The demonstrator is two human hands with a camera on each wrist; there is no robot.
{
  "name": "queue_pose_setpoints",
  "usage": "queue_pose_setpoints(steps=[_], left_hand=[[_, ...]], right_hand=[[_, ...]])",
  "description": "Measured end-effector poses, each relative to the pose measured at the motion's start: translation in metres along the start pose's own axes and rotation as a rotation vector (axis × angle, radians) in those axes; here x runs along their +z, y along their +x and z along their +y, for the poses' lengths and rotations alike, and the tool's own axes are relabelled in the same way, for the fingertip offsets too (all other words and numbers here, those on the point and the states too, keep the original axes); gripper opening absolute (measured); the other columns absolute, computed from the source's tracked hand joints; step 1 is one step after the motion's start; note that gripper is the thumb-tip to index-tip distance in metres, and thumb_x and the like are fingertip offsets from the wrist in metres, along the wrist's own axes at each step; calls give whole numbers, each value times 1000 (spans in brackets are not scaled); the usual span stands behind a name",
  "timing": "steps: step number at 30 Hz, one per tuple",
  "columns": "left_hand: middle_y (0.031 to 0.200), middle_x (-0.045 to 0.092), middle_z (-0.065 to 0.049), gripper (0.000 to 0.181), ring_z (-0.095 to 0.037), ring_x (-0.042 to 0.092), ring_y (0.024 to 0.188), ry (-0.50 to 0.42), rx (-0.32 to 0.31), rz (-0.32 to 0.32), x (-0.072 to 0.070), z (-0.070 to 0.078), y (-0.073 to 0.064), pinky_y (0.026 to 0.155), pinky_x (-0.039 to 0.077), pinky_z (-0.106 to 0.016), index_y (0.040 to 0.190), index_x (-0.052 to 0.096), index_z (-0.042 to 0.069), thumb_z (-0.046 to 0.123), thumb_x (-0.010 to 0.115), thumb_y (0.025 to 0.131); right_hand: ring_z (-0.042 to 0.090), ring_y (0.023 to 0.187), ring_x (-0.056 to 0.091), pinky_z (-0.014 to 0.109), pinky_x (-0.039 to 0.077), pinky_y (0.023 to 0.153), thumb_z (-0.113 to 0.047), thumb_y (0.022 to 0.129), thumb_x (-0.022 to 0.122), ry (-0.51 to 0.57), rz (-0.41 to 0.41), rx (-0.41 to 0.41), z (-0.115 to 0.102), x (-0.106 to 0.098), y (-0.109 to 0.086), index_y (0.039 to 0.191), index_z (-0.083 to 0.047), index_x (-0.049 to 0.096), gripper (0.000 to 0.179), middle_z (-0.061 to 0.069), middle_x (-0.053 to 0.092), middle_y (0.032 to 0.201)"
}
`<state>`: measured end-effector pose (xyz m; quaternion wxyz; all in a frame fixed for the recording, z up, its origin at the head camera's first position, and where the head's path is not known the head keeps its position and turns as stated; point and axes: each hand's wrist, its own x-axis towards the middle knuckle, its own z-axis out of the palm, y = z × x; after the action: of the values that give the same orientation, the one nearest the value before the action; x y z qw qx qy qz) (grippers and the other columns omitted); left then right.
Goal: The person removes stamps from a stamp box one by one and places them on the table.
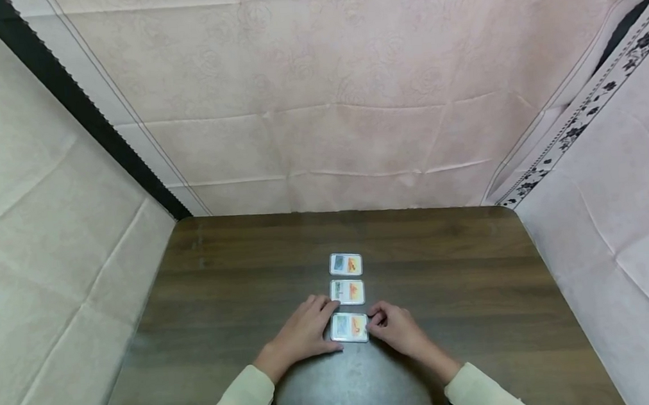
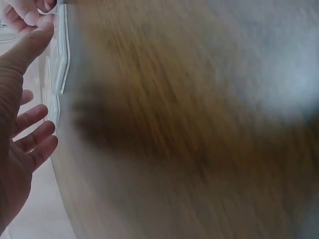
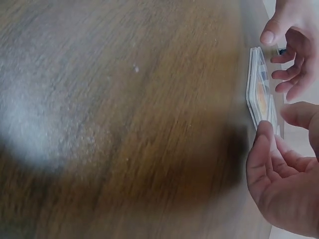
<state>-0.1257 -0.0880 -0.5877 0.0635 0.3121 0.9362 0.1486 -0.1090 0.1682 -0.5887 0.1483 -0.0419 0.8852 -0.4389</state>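
Three flat, rounded-corner picture cards or card stacks lie in a column. The far card (image 1: 346, 264) and middle card (image 1: 347, 292) sit beyond the near stack (image 1: 349, 327). In the right wrist view, the near stack (image 3: 256, 89) shows several thin, pale layers along its edge. My left hand (image 1: 307, 332) is spread at its left side, thumb near the front corner and fingers beside the middle card. My right hand (image 1: 398, 329) has loosely bent fingers, with a fingertip touching the near stack's right edge. In the right wrist view, a gap separates its thumb and finger.
The cards lie on a dark brown wooden table (image 1: 236, 255) with a glossy patch of light near its front. Pale cloth hangs behind the table (image 1: 324, 132) and along both sides. Light green sleeves cover both forearms, with dark bands under the wrists.
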Motion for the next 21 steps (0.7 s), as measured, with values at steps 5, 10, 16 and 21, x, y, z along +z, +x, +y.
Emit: queue_pose_setpoints(steps=[5, 10, 16, 21], left_hand=[[136, 54, -6, 85, -19, 50, 117, -23, -15, -8, 3, 4, 2, 100, 48, -38, 147, 52, 11, 61, 79, 83], [134, 54, -5, 83, -18, 49, 115, -28, -40, -9, 8, 5, 3, 99, 48, -37, 146, 54, 10, 57, 81, 83], [134, 53, -5, 78, -18, 49, 116, -79, -67, -29, 10, 6, 3, 96, 49, -36, 145, 55, 10, 50, 83, 85], [132, 54, -4, 73, -17, 49, 113, -85, -62, -21, 11, 5, 3, 92, 50, -35, 143, 57, 11, 46, 84, 85]], right_hand=[[13, 77, 57, 24, 48, 67, -16, 90, 79, -31, -4, -36, 0, 3, 0, 111, -6, 67, 26, -1, 66, 87], [12, 79, 55, 25, 46, 69, -29, 84, 87, -174, -20, -123, -1, 5, 2, 119, -6, 65, 48, -2, 64, 92], [10, 82, 52, 26, 45, 71, -42, 80, 89, -330, -61, -169, -1, 7, 3, 128, -8, 62, 65, -3, 59, 98], [9, 82, 51, 27, 46, 70, -41, 79, 90, -400, -76, -168, -1, 8, 2, 130, -10, 62, 66, -3, 58, 101]])
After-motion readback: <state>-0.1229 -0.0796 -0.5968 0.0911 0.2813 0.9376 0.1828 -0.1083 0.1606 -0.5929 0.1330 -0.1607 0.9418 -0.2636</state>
